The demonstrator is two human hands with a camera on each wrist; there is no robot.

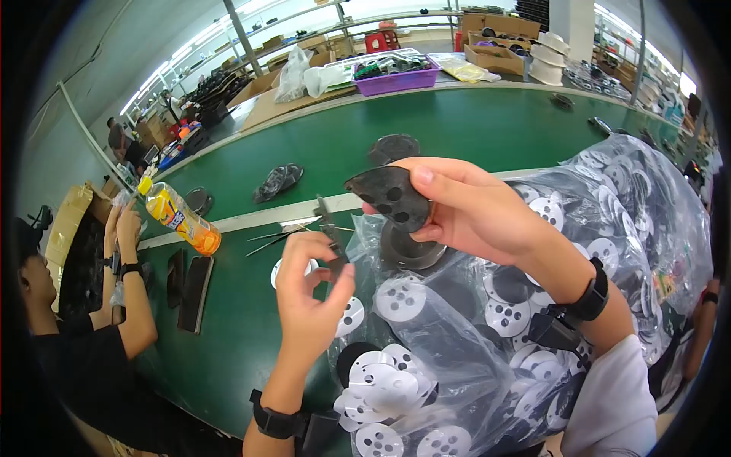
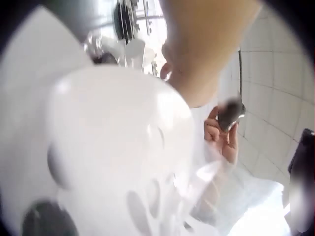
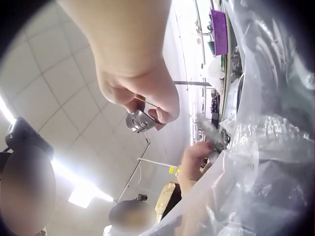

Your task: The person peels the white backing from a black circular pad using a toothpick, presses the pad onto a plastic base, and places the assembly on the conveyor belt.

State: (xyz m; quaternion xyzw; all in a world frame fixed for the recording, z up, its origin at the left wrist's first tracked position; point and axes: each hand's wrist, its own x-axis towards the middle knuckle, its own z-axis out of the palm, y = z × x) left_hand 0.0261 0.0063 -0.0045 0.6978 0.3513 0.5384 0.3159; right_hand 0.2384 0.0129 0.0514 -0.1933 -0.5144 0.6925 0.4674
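Observation:
My right hand (image 1: 476, 209) is raised over the bench and pinches a dark disc (image 1: 394, 199) with several round holes, tilted and pointed at its left end in the head view. The same dark disc (image 3: 140, 121) shows shinier in the right wrist view. Lower and to the left, my left hand (image 1: 308, 297) pinches a narrow dark grey piece (image 1: 330, 232) between thumb and fingers; I cannot tell its kind. Beneath the right hand a dark round dish (image 1: 412, 247) lies by a clear plastic bag (image 1: 464, 324). White discs with holes (image 1: 401, 297) fill and surround the bag.
An orange drink bottle (image 1: 179, 217) stands left, near two dark flat slabs (image 1: 196, 293). Thin tweezers-like tools (image 1: 266, 240) lie mid-bench. Wrapped dark parts (image 1: 279, 181) rest on the green belt (image 1: 320, 141). Behind it sits a purple basket (image 1: 396, 82). Another person (image 1: 84, 350) works at left.

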